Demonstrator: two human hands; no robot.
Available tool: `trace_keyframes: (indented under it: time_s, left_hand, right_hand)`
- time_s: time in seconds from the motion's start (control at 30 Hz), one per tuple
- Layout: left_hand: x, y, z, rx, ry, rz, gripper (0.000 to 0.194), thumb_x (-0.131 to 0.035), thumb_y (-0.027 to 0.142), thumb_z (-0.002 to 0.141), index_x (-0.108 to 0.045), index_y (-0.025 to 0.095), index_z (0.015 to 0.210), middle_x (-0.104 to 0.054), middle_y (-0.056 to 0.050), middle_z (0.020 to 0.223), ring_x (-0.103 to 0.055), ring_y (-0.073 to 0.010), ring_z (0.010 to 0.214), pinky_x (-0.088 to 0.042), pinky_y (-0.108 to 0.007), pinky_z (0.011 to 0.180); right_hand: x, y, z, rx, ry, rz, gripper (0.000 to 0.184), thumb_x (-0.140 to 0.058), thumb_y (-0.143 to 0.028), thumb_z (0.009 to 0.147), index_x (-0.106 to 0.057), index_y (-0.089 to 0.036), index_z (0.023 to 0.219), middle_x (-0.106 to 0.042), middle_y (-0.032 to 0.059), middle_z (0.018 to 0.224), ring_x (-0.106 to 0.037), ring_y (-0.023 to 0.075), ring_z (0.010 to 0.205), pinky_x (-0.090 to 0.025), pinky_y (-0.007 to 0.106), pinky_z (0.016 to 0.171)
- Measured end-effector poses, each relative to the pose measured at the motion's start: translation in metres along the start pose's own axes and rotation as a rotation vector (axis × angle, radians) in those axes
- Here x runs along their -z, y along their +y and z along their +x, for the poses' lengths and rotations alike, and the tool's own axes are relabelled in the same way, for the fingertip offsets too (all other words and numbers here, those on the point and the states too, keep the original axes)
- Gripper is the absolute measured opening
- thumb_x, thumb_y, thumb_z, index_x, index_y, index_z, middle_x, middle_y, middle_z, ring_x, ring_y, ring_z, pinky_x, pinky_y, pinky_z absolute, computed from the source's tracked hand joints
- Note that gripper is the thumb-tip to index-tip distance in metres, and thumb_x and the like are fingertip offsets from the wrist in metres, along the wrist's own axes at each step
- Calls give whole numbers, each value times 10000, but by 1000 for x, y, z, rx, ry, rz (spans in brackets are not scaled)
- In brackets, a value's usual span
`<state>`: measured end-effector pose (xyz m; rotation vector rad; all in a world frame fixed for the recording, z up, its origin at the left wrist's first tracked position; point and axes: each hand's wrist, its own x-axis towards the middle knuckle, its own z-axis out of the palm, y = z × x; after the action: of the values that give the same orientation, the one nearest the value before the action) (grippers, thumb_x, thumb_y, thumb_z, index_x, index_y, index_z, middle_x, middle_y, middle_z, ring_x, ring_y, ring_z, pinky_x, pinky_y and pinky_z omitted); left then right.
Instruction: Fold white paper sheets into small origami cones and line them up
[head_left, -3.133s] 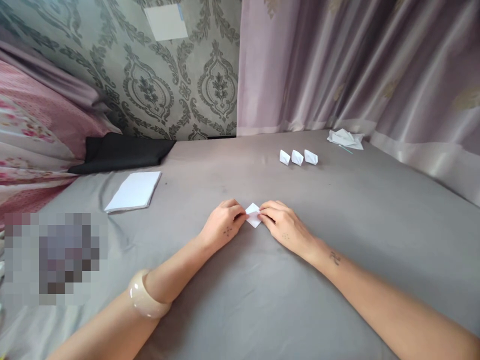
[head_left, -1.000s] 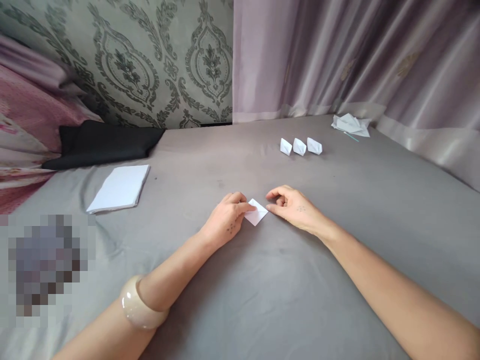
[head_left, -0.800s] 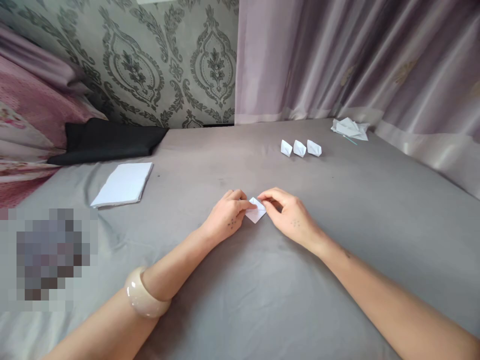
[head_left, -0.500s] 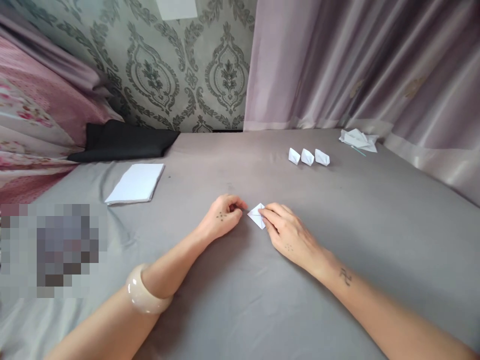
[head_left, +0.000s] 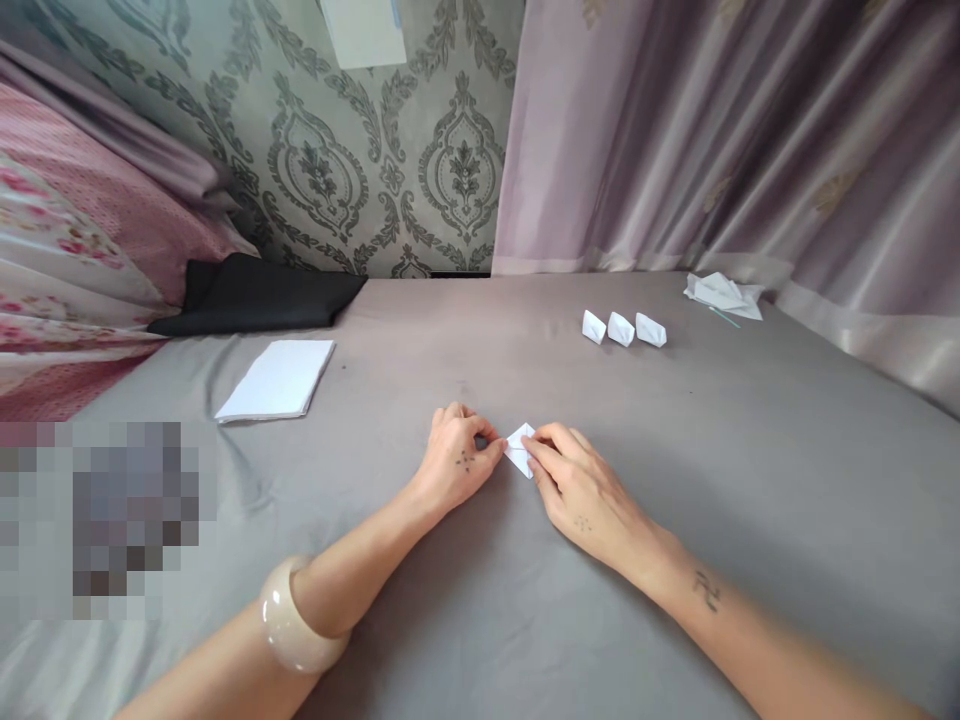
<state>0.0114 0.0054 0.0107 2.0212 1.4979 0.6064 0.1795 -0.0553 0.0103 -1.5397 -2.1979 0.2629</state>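
Paper (head_left: 519,452) lies on the cloth (head_left: 465,620) between our hands, small, white, creased, one corner aimed roughly at us. Left hand (head_left: 459,465) is narrow, thumb and finger tips at its left corner; can't tell if they actually pinch or just touch. Right hand (head_left: 600,500) has it held, fingers over the right half, thumb by the near right edge.

Handling, our read: next to no weight, limp when single, stiffer where layered. Might slide on the cloth if only one side is pinned. Not brittle, but tips could crumple or tear if tugged. Best hold is flat fingertips on the layered middle, other hand on a corner by the edge, light pressure along creases.

Containers: none we can identify. Three pieces (head_left: 620,329) sit in a row beyond the right hand; can't tell if they're hollow. Farther out past them, loose sheets (head_left: 724,295) with a thin green stick (head_left: 725,317) just beside. Stack (head_left: 277,380) is beyond and left of the left hand. Patch at far left is pixelated, contents unreadable.
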Motion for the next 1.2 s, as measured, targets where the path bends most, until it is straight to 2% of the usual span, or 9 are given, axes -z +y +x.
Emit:
trace_keyframes:
  time_s: [0.17, 0.37, 0.43, 0.53, 0.63, 0.73, 0.9, 1.2]
  left_hand:
    - [-2, 4, 5, 119, -29, 22, 132, -604, 258, 736, -681, 172, 673, -571, -83, 886, -490, -251, 956, -429, -364, 850]
    - [-8, 0, 5, 75, -21, 68, 135, -560, 247, 766, -630, 167, 683, -569, -89, 895, -498, -241, 928, -425, -358, 832]
    - [-9, -1, 2, -27, 19, 125, 109, -529, 214, 792, -626, 172, 819, -572, -86, 937, -500, -232, 915, -424, -362, 822]
    - [-10, -1, -4, -323, 1, 255, 224, -445, 116, 836, -580, 170, 1006, -583, -86, 981, -500, -211, 893, -425, -345, 811]
    - [-10, 3, -9, -544, -83, 463, 187, -422, 88, 863, -594, 134, 920, -595, -105, 922, -503, -213, 842, -431, -334, 784]
    - [-12, 7, -14, -601, -78, 629, 174, -432, 121, 889, -601, 120, 847, -584, -108, 855, -515, -228, 834, -434, -335, 734]
    - [-15, 8, -22, -620, -48, 719, 176, -422, 100, 885, -595, 112, 853, -556, -87, 802, -528, -222, 836, -440, -321, 704]
    - [-7, 12, -26, -536, -105, 660, 187, -433, 110, 869, -610, 115, 928, -594, -107, 926, -540, -228, 892, -478, -328, 746]
  right_hand:
    - [0, -1, -1, 2, -35, -55, 308, -370, -183, 933, -577, -190, 1161, -572, 99, 1024, -538, 230, 905, -502, 383, 788]
    - [0, 1, -2, 49, -61, -131, 326, -362, -235, 948, -548, -174, 1208, -570, 111, 1058, -548, 238, 912, -508, 384, 766]
    - [0, 2, 0, 67, -64, -157, 330, -356, -245, 951, -549, -169, 1208, -575, 114, 1047, -550, 241, 906, -509, 391, 766]
    - [0, 2, 2, 78, -71, -177, 316, -348, -241, 954, -574, -168, 1163, -584, 111, 1035, -550, 241, 912, -505, 402, 790]
    - [-1, 3, 2, 87, -54, -192, 303, -356, -240, 953, -578, -172, 1148, -575, 115, 1128, -544, 247, 975, -499, 407, 828]
    - [-2, 4, 1, 140, -33, -218, 314, -363, -235, 950, -557, -159, 1184, -556, 122, 1220, -532, 253, 1031, -488, 420, 873]
    - [-1, 4, 2, 194, -47, -283, 327, -386, -239, 935, -550, -119, 1191, -586, 132, 1187, -544, 256, 979, -503, 417, 831]
    - [1, -7, -2, 165, -50, -307, 369, -403, -248, 932, -514, -106, 1254, -580, 149, 1205, -531, 259, 1026, -491, 387, 839]
